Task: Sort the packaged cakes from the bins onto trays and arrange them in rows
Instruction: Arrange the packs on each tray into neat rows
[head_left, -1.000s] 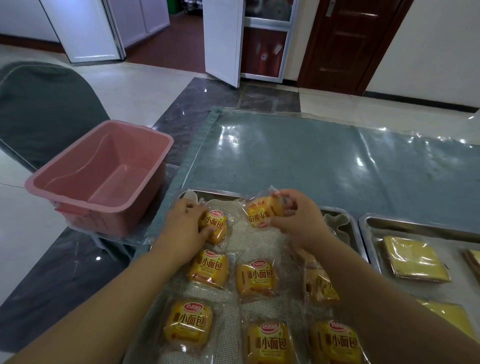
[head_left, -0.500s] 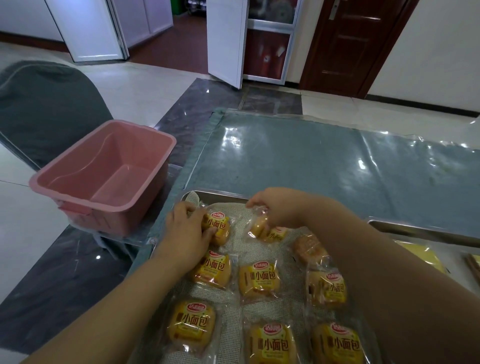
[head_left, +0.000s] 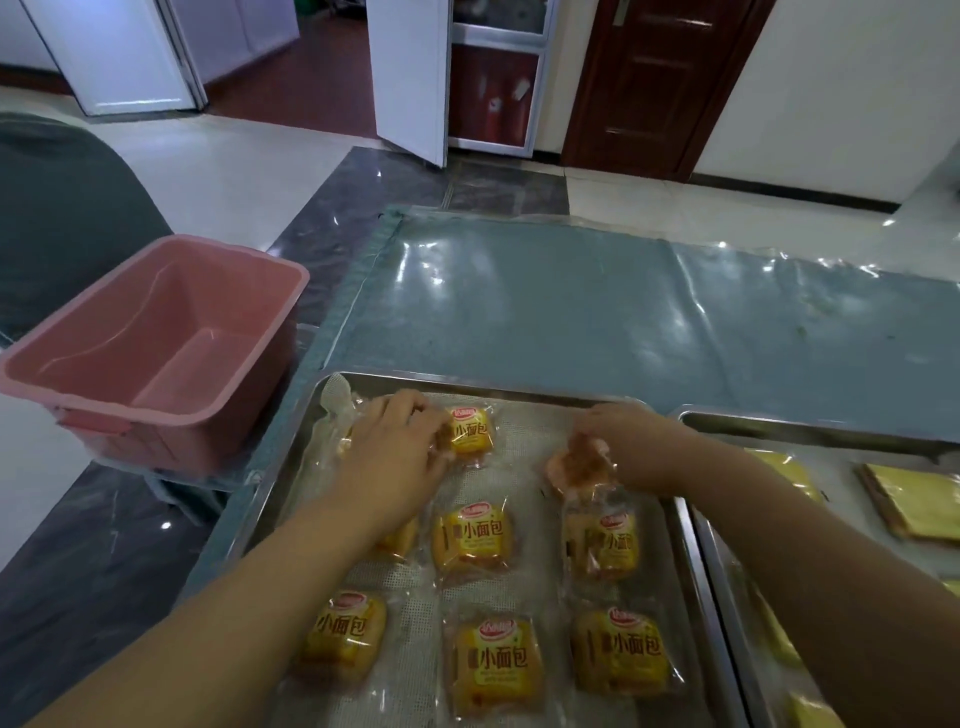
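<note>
Big table (head_left: 597, 322): blue-grey cloth under a glossy, wrinkled clear sheet. Beside its left edge is a pink bin (head_left: 156, 332), rectangular moulded plastic with rounded corners. At the near table edge is a steel tray (head_left: 306, 447), rectangular with a rolled rim. The second tray (head_left: 779, 423) is just beside it on the right, carrying flat square yellow slabs (head_left: 914, 501) in film. A white mesh liner (head_left: 530, 431) covers the first tray's floor. The left hand (head_left: 395, 447) lies palm down at the far-left corner, fingers loose, grip slack, fingertips touching the middle cake (head_left: 470, 431). The right hand (head_left: 631, 441) is at the far-right spot, grip clamped on the crinkly film of a blurred cake (head_left: 574, 465). The other cakes (head_left: 493, 662) are squarish, golden, in clear wrappers with red print, lying in rows of three on the liner.
</note>
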